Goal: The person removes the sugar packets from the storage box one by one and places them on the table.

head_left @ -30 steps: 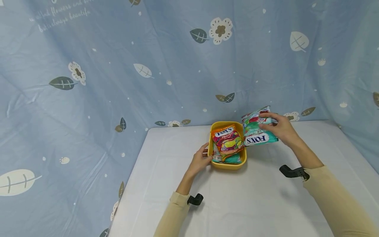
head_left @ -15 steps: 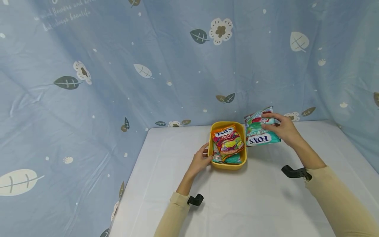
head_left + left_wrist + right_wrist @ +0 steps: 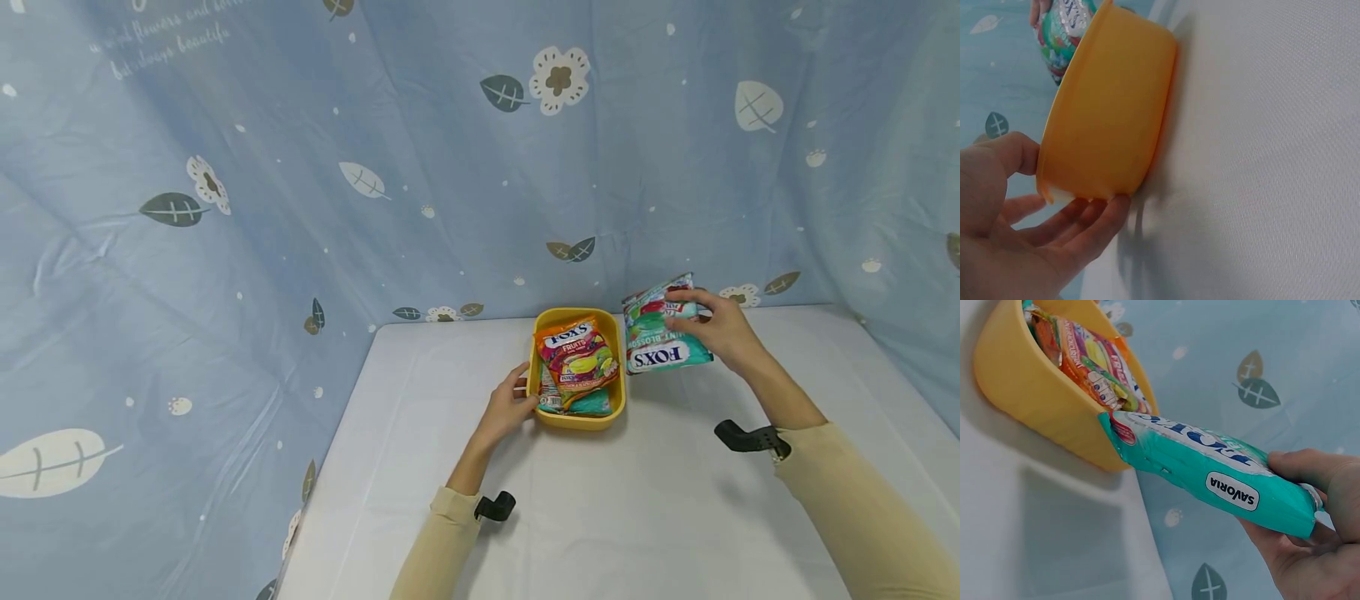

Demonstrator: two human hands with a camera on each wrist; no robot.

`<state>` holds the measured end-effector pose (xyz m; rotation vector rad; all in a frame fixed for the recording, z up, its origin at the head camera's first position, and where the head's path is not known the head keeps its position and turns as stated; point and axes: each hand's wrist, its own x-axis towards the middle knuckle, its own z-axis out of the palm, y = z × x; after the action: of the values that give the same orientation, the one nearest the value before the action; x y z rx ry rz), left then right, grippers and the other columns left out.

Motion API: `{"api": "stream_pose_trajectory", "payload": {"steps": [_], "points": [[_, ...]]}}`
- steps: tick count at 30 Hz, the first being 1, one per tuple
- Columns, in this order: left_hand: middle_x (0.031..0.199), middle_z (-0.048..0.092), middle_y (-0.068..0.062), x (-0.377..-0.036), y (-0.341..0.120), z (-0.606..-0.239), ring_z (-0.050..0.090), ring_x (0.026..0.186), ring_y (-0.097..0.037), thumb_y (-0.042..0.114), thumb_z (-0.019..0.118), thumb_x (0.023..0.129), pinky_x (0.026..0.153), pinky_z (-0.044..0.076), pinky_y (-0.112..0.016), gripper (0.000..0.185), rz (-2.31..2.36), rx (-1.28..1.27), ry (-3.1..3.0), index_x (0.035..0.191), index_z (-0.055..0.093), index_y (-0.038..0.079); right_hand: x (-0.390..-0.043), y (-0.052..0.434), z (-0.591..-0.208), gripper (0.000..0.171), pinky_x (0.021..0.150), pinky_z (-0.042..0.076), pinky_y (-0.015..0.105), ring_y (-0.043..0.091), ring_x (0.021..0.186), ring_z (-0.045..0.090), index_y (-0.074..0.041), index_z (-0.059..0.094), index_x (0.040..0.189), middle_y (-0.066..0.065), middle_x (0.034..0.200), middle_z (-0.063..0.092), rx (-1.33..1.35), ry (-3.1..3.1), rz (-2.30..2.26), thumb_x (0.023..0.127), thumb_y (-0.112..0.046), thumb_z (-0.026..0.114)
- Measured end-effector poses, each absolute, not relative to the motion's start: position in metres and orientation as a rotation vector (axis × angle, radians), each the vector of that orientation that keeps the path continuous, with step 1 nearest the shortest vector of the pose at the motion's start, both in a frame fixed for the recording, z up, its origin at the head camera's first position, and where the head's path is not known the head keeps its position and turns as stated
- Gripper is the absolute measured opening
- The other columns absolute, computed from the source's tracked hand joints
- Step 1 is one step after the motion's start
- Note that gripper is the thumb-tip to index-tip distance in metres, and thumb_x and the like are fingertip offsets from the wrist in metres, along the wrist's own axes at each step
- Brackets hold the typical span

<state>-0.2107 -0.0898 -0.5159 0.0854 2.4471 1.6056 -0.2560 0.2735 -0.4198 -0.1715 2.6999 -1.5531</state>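
A yellow plastic tub [image 3: 576,422] stands on the white table, my left hand [image 3: 508,405] at its left side. In the left wrist view the thumb [image 3: 1019,152] meets the tub's rim, and the other fingers curve against its wall. My right hand [image 3: 716,327] pinches a teal Fox's candy bag [image 3: 660,329] just right of the tub, raised and tilted. In the right wrist view the bag's lower corner overlaps the tub's edge. Inside the tub an orange Fox's fruits candy bag [image 3: 576,358] lies over a teal bag [image 3: 592,403], which is partly hidden.
The white-covered table [image 3: 637,517] ends at a blue curtain [image 3: 450,167] with leaf and flower prints, close behind the tub. The curtain also runs along the left side. Black wrist cameras sit on both forearms.
My right hand has moved slightly right with the teal candy bag, away from the tub's rim in the head view, then almost stopped. The left hand and the tub have stayed put.
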Motion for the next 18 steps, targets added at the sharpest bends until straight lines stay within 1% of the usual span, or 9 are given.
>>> {"api": "stream_pose_trajectory", "payload": {"steps": [12, 18], "points": [[0.133, 0.054, -0.015, -0.211, -0.09, -0.517, 0.059, 0.116, -0.027, 0.014, 0.061, 0.092, 0.082, 0.062, -0.03, 0.065, 1.615, 0.083, 2.441, 0.152, 0.036, 0.024, -0.257, 0.276, -0.429, 0.057, 0.062, 0.059, 0.02, 0.0, 0.078, 0.063, -0.009, 0.05, 0.141, 0.029, 0.144, 0.042, -0.148, 2.691, -1.559, 0.093, -0.034, 0.067], [0.132, 0.056, -0.015, -0.212, -0.091, -0.519, 0.06, 0.115, -0.026, 0.014, 0.062, 0.091, 0.08, 0.062, -0.028, 0.067, 1.626, 0.093, 2.442, 0.152, 0.036, 0.023, -0.256, 0.277, -0.432, 0.055, 0.061, 0.058, 0.019, 0.002, 0.077, 0.063, -0.009, 0.051, 0.14, 0.028, 0.144, 0.043, -0.141, 2.71, -1.539, 0.093, -0.033, 0.067]]}}
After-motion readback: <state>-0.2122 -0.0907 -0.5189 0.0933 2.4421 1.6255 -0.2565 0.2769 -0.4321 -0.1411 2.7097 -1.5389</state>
